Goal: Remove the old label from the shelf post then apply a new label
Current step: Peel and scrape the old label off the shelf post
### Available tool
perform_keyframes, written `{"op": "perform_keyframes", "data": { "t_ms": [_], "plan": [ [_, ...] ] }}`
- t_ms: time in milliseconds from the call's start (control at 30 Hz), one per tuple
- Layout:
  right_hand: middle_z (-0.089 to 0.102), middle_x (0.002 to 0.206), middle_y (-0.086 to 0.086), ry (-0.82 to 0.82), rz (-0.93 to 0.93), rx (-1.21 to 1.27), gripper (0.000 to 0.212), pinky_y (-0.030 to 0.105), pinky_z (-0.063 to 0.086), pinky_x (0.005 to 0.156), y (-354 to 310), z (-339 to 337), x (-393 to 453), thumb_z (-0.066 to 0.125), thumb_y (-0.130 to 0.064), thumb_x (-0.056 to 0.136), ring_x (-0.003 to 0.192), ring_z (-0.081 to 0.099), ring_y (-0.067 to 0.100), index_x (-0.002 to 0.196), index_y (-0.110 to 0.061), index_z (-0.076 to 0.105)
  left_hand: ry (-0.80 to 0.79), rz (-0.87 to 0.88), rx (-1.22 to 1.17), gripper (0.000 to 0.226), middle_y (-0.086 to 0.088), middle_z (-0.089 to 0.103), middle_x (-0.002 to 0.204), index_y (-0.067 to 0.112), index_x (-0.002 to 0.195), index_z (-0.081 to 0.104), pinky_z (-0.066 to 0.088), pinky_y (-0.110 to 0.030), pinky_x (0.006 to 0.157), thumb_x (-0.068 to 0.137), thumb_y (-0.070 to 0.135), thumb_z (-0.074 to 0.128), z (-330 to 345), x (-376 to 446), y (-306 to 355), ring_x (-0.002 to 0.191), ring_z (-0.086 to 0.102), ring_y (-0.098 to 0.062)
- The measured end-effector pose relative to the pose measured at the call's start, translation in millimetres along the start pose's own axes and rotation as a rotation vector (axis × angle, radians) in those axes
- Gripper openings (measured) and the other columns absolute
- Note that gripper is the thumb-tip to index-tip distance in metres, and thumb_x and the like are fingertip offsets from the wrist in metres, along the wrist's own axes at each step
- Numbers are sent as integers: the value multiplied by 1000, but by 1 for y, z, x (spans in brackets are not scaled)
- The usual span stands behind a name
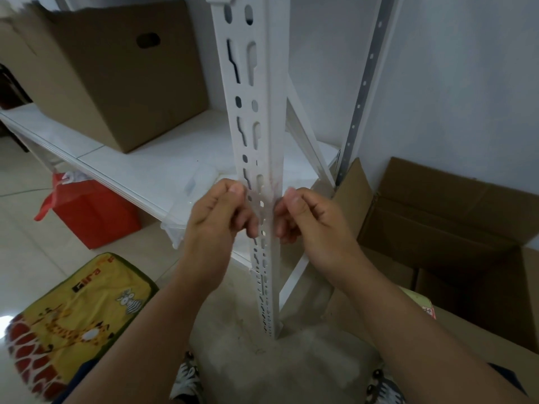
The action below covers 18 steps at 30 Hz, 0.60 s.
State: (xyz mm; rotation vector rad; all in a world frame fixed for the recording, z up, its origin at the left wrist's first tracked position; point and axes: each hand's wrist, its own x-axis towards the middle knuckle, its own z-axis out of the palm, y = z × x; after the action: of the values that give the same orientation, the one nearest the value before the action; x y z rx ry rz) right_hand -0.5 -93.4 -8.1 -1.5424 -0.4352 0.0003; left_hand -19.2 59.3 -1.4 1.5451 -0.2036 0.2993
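Observation:
A white slotted shelf post [256, 112] stands upright in the middle of the head view. A thin, pale, see-through label strip [262, 206] lies across the post's front at hand height, with faint reddish marks on the post just above it. My left hand [218, 220] pinches the strip's left end between thumb and curled fingers. My right hand [310, 220] pinches the right end at the post's corner edge. The strip looks stretched flat between both hands against the post. I cannot tell how much of it sticks.
A large cardboard box [116, 77] sits on the white shelf [140, 170] to the left. Under the shelf are a red bag [93, 211] and a clear plastic tub [175, 228]. Open cardboard boxes [437, 223] crowd the right, and a yellow giraffe mat [75, 313] lies lower left.

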Motion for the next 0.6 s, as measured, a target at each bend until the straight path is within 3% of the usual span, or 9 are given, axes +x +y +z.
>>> {"op": "perform_keyframes", "data": {
  "t_ms": [133, 200, 233, 333, 400, 467, 500, 533, 600],
  "plan": [
    [62, 70, 6, 121, 26, -131, 35, 39, 54, 67, 8, 4, 2, 44, -39, 95, 65, 59, 14, 91, -8, 60, 287, -85, 171, 51, 1, 46, 45, 14, 54, 45, 47, -26, 56, 103, 31, 42, -14, 14, -7, 44, 51, -15],
    [60, 86, -4, 243, -96, -300, 26, 35, 55, 69, 11, 9, 3, 48, -38, 97, 77, 59, 7, 111, -17, 53, 343, -103, 332, 56, 0, 53, 43, 13, 50, 49, 49, -26, 60, 99, 40, 46, -18, 23, -15, 44, 56, -15],
    [58, 99, -6, 300, -193, -393, 33, 28, 54, 73, 11, 12, 2, 50, -35, 96, 87, 57, 6, 124, -18, 45, 356, -126, 403, 57, -1, 57, 46, 11, 52, 51, 49, -28, 65, 99, 43, 45, -20, 29, -19, 49, 59, -16],
    [36, 138, 9, 269, -482, -624, 60, 22, 47, 92, 17, 22, -4, 52, -27, 95, 121, 44, 12, 144, -9, 22, 354, -178, 604, 47, -4, 63, 69, 4, 74, 54, 44, -32, 65, 102, 39, 40, -25, 47, -40, 61, 57, -17],
    [21, 150, 11, 190, -512, -772, 68, 30, 44, 102, 24, 28, -8, 51, -30, 95, 135, 33, 19, 148, -8, 15, 330, -180, 580, 13, -2, 57, 86, 10, 93, 48, 45, -36, 65, 99, 22, 50, -26, 53, -49, 72, 53, -16],
    [11, 156, 11, 174, -482, -846, 71, 32, 42, 106, 32, 29, -9, 51, -33, 95, 142, 24, 19, 150, -7, 13, 283, -179, 539, 17, 1, 56, 100, 20, 106, 47, 50, -34, 76, 93, 14, 58, -23, 56, -56, 90, 56, -16],
    [9, 157, 12, 172, -482, -860, 72, 33, 43, 105, 34, 29, -10, 52, -32, 95, 143, 22, 19, 149, -5, 14, 286, -184, 548, 12, 2, 59, 96, 24, 103, 54, 51, -34, 76, 93, 19, 58, -20, 55, -53, 88, 58, -17],
    [9, 157, 13, 166, -491, -871, 72, 34, 44, 105, 36, 28, -10, 53, -30, 95, 144, 19, 18, 149, -3, 15, 308, -170, 532, 9, 1, 60, 79, 27, 88, 60, 49, -34, 69, 95, 25, 56, -18, 55, -54, 74, 57, -20],
    [10, 157, 17, 154, -516, -901, 71, 33, 43, 105, 37, 26, -11, 54, -27, 94, 146, 10, 12, 148, -1, 16, 377, -156, 497, 42, -8, 50, 57, 21, 62, 57, 46, -33, 61, 100, 38, 46, -11, 51, -44, 51, 46, -17]
  ]
}}
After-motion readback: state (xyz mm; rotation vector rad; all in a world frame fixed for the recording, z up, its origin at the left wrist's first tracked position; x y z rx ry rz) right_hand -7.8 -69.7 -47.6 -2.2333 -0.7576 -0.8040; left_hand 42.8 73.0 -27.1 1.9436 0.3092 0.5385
